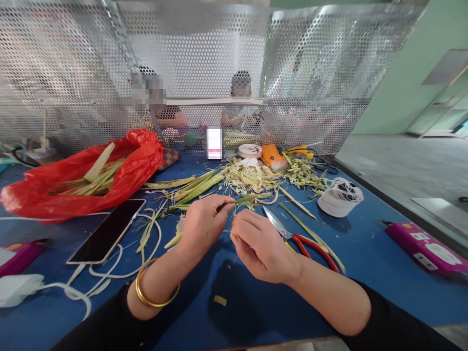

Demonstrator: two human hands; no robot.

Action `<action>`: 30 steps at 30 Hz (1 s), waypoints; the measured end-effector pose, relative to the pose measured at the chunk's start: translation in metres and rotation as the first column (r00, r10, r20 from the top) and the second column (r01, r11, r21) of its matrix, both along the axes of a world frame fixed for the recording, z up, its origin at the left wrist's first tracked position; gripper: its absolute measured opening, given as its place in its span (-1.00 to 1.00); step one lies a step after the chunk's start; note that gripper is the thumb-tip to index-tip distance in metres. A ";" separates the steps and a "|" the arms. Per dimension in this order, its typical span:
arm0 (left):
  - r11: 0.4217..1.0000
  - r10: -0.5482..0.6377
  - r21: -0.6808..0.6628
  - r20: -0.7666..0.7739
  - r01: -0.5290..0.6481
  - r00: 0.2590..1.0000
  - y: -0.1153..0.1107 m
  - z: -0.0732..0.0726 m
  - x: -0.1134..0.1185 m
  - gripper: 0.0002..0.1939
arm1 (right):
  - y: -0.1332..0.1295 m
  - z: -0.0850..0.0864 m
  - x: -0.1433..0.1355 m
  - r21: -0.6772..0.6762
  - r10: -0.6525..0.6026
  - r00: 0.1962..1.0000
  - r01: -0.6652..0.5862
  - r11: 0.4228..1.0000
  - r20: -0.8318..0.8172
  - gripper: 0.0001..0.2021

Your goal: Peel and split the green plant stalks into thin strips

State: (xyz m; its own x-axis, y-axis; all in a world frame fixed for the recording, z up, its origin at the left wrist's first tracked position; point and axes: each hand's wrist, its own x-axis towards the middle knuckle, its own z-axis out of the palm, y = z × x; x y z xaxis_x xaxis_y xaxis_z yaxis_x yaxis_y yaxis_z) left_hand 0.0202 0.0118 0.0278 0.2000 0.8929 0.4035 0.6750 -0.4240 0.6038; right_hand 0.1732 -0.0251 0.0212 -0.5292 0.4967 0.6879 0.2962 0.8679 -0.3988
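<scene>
Near the middle of the blue table [190, 324], my left hand [206, 222] is closed in a pinch, with a gold bangle on its wrist. A small dark end shows at its fingertips, too small to name. Close beside it, my right hand [258, 243] has its fingers curled inward; what they hold, if anything, is hidden. Scissors with red handles [305, 247] lie partly behind my right hand. Beyond both hands are green husk strips [199, 187] and a heap of pale shreds [248, 175]. One green strip [252, 197] lies just past my fingertips.
On the left are a red plastic bag [27, 195] with dry leaves, a phone [107, 231] and white cables. A white string roll [340, 197] and a purple packet [426, 248] lie right. Behind a perforated metal screen [197, 53] are two people.
</scene>
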 end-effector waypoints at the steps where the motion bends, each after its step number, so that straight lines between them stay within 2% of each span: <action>1: 1.000 -0.002 -0.001 -0.015 0.002 1.000 -0.001 0.000 0.000 -0.81 | 0.000 0.000 0.000 -0.001 0.008 1.000 -0.008 1.000 0.007 -0.83; 5: 0.998 -0.063 -0.022 -0.124 0.061 0.990 -0.005 0.003 0.001 -0.79 | -0.001 0.003 0.002 -0.074 0.043 0.999 -0.045 0.996 -0.031 -0.84; 7: 0.991 -0.131 -0.061 -0.191 0.121 0.973 -0.006 0.006 0.002 -0.79 | 0.002 0.008 0.007 -0.233 0.014 0.993 -0.040 0.972 -0.114 -0.83; 8: 0.983 -0.180 -0.086 -0.212 0.165 0.961 -0.007 0.009 0.002 -0.79 | 0.005 0.011 0.011 -0.348 -0.017 0.985 -0.045 0.936 -0.173 -0.82; 9: 0.969 -0.240 -0.117 -0.214 0.219 0.947 -0.007 0.011 0.002 -0.79 | 0.009 0.014 0.015 -0.475 -0.056 0.969 -0.068 0.877 -0.241 -0.81; 10: 0.948 -0.305 -0.154 -0.190 0.279 0.933 -0.007 0.013 0.002 -0.81 | 0.015 0.016 0.020 -0.594 -0.092 0.944 -0.121 0.795 -0.316 -0.80; 12: 0.886 -0.420 -0.245 -0.064 0.394 0.905 -0.007 0.018 0.000 -0.84 | 0.027 0.017 0.029 -0.756 -0.173 0.848 -0.331 0.565 -0.501 -0.80; 14: 0.830 -0.435 -0.332 0.116 0.448 0.893 -0.007 0.023 -0.001 -0.86 | 0.039 0.013 0.034 -0.789 -0.324 0.723 -0.521 0.324 -0.610 -0.82; 15: 0.817 -0.399 -0.364 0.204 0.447 0.894 -0.007 0.025 -0.002 -0.86 | 0.043 0.010 0.034 -0.782 -0.390 0.682 -0.580 0.228 -0.619 -0.83; 16: 0.812 -0.345 -0.387 0.285 0.437 0.894 -0.007 0.026 -0.002 -0.86 | 0.047 0.007 0.033 -0.772 -0.438 0.657 -0.615 0.161 -0.614 -0.84; 17: 0.812 -0.282 -0.403 0.361 0.422 0.889 -0.007 0.027 -0.002 -0.85 | 0.048 0.003 0.031 -0.765 -0.469 0.644 -0.633 0.117 -0.604 -0.86; 18: 0.816 -0.215 -0.415 0.428 0.403 0.878 -0.007 0.027 -0.002 -0.85 | 0.048 -0.001 0.027 -0.764 -0.485 0.640 -0.638 0.097 -0.596 -0.88; 20: 0.827 -0.090 -0.436 0.520 0.354 0.849 -0.006 0.026 -0.001 -0.85 | 0.045 -0.007 0.018 -0.756 -0.477 0.629 -0.641 0.128 -0.614 -0.87; 21: 0.834 -0.041 -0.442 0.546 0.329 0.837 -0.005 0.024 -0.001 -0.86 | 0.042 -0.008 0.014 -0.752 -0.453 0.625 -0.634 0.179 -0.635 -0.84; 22: 0.842 -0.005 -0.445 0.559 0.305 0.829 -0.004 0.023 0.000 -0.86 | 0.038 -0.009 0.010 -0.750 -0.425 0.625 -0.610 0.257 -0.655 -0.82; 24: 0.862 0.041 -0.437 0.563 0.255 0.825 -0.001 0.019 0.001 -0.87 | 0.027 -0.009 0.003 -0.758 -0.362 0.685 -0.448 0.474 -0.632 -0.79; 26: 0.884 0.070 -0.420 0.553 0.205 0.831 0.001 0.014 0.002 -0.87 | 0.017 -0.008 0.000 -0.692 -0.310 0.814 -0.149 0.707 -0.491 -0.79; 27: 0.894 0.078 -0.409 0.541 0.181 0.837 0.002 0.011 0.002 -0.87 | 0.012 -0.007 -0.001 -0.598 -0.274 0.879 -0.016 0.802 -0.391 -0.80; 28: 0.905 0.078 -0.395 0.522 0.160 0.849 0.002 0.009 0.002 -0.87 | 0.008 -0.006 -0.002 -0.479 -0.229 0.930 0.067 0.875 -0.288 -0.80; 30: 0.929 0.051 -0.349 0.452 0.125 0.890 0.002 0.005 0.003 -0.87 | 0.002 -0.004 -0.002 -0.273 -0.126 0.984 0.087 0.958 -0.129 -0.82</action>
